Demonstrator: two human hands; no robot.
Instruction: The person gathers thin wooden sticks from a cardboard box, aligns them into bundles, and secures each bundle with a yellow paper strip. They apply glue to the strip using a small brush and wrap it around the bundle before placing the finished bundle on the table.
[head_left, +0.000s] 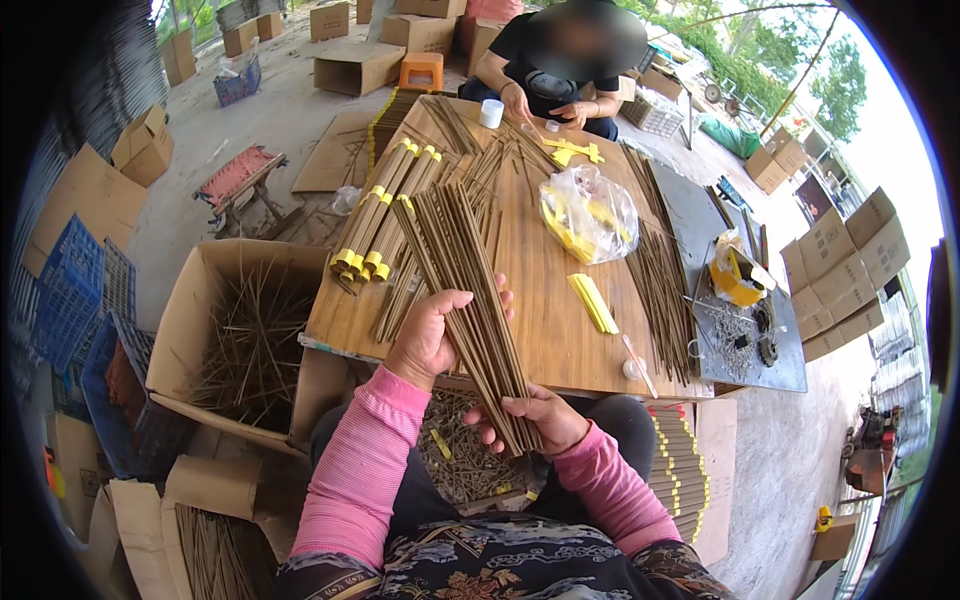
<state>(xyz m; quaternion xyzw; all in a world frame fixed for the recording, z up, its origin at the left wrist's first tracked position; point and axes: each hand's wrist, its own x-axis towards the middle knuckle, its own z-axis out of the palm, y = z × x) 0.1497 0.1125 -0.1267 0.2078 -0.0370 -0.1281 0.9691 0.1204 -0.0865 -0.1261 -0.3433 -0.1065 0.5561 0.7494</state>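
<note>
A loose bundle of long, thin brown sticks (468,285) slants up and away over the table's near edge. My left hand (428,335) is closed round its middle, thumb on top and fingertips showing at the far side. Lower down, my right hand (548,418) grips the near end, thumb across the sticks and fingers beneath. The sticks fan slightly apart toward the far end. Just beyond the bundle, to the left, finished-looking bundles with yellow bands (384,215) lie stacked on the wooden table (545,335). Yellow strips (594,303) lie right of my hands.
Across the table a person (560,75) works with both hands near yellow strips. A clear plastic bag (590,215) holds yellow pieces. Loose sticks fill a cardboard box (170,340) at left. A dark side board (735,340) carries a metal chain. Banded bundles (680,470) lie below right.
</note>
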